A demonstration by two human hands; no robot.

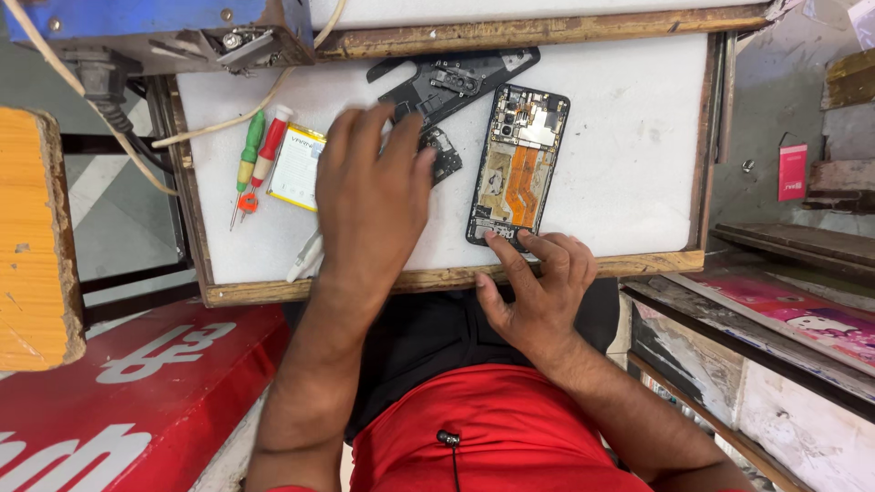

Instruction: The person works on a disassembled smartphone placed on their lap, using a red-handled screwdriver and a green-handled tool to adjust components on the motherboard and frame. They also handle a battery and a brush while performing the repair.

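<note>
on the white tray (638,164): left hand (374,196) spread wide over a small black part (444,155), holding nothing visible; right hand (538,292) fingertips pinning the opened phone (519,169) near edge — best kept steady.

Left hand (374,196) spread flat over small black part (444,155) on white tabletop (629,155); right hand (538,292) fingertips press bottom edge of opened phone (518,169). Two screwdrivers (257,155) and a battery (296,169) lie left.

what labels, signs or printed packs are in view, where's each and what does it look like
Battery label: white rectangle with yellow edge, on the white mat beside the left hand.
Red sign: large panel with white lettering, bottom left.
Red tag: small rectangle, far right.
Pink printed sheet: flat on the right shelf.
</note>
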